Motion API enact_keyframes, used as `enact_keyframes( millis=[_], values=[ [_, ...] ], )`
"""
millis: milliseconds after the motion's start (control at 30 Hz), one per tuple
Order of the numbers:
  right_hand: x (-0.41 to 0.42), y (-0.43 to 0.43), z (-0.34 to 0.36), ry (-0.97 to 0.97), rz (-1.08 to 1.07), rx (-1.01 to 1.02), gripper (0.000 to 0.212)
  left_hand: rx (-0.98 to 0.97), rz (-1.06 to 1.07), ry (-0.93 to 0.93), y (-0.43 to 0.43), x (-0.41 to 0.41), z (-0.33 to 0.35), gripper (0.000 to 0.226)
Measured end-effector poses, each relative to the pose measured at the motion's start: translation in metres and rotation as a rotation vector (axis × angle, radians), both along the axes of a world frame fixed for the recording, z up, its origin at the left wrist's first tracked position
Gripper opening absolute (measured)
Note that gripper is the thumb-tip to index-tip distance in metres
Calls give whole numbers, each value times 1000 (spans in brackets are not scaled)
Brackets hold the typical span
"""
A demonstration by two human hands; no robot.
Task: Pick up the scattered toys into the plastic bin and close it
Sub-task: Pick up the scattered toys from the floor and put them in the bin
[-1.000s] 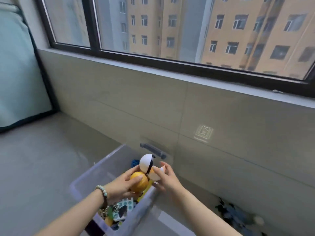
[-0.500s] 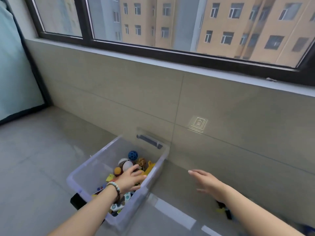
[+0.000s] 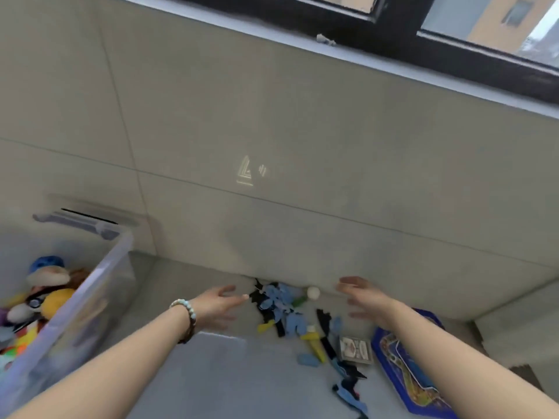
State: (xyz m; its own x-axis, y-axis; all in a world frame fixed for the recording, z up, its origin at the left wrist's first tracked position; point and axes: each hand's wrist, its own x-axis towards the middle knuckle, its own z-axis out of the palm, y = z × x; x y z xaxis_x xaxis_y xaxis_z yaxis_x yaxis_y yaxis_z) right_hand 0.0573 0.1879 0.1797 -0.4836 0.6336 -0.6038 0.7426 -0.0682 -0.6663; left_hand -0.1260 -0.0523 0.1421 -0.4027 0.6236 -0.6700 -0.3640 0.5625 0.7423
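My left hand (image 3: pixel 219 303) and right hand (image 3: pixel 366 300) hover with fingers spread, holding nothing, either side of the scattered toys (image 3: pixel 281 306): flat blue, black and yellow pieces heaped on the floor (image 3: pixel 227 373) at the tiled wall's (image 3: pixel 302 131) foot. Bare floor separates them from the clear plastic bin (image 3: pixel 102 285), open-topped and holding soft toys (image 3: pixel 54 300), far left.

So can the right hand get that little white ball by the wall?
Probably yes. The right hand is open and empty, close beside the white ball, and nothing seems to lie between them. The pile of blue and black pieces sits on the ball's other side, out of the way.
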Motion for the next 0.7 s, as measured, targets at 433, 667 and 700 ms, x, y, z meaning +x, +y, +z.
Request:
enact_keyframes(
  millis=[433,667,700],
  values=[
    [-36,55,-165,129,-290,-157,70,-51,45,-109,125,1,-107,54],
    [-64,59,-227,163,-418,-1,46,16,226,-219,148,-8,-148,23],
    [-65,58,-227,153,-414,32,41,20,248,-247,148,-6,-151,19]
  ],
)
